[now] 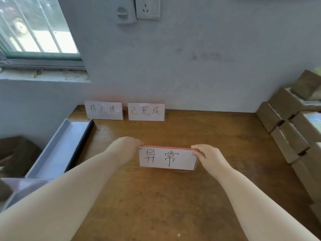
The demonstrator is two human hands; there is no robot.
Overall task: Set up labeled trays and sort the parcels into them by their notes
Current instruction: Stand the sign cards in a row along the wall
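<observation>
White handwritten label card (167,158) pinched by left hand (127,148) and right hand (206,153) over brown wooden worktop (173,206), pale blue wall (191,75) behind.

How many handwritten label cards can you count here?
3: the left card and right card stand against the wall; the held card is pinched between the left hand and right hand. None seems hidden.
</observation>
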